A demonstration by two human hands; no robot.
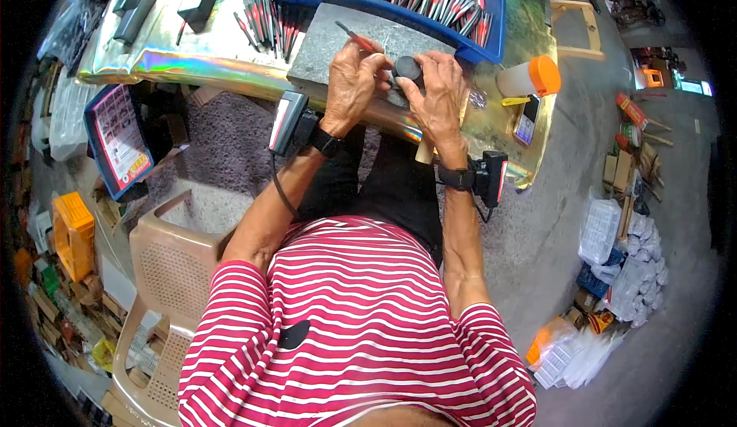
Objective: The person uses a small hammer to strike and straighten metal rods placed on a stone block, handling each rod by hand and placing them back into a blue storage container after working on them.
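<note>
My left hand [355,81] is closed in a pinch on a slim red-and-black pen-shaped tool [357,37], whose dark end points up and left. My right hand [439,93] curls around a round black piece [408,67], its thumb close to the left fingertips. A pale wooden end [424,150] shows below the right palm; whether it joins the black piece is hidden. Both hands work over a grey stone slab [322,31] at the table's near edge. Something small and shiny lies between the fingertips, too covered to make out.
Behind the slab stands a blue tray [368,0] full of similar red-and-black tools. More of these tools [265,24] lie left of it. An orange-capped bottle [516,79] and a phone [527,124] are at the right. A beige plastic chair [173,254] stands at my left.
</note>
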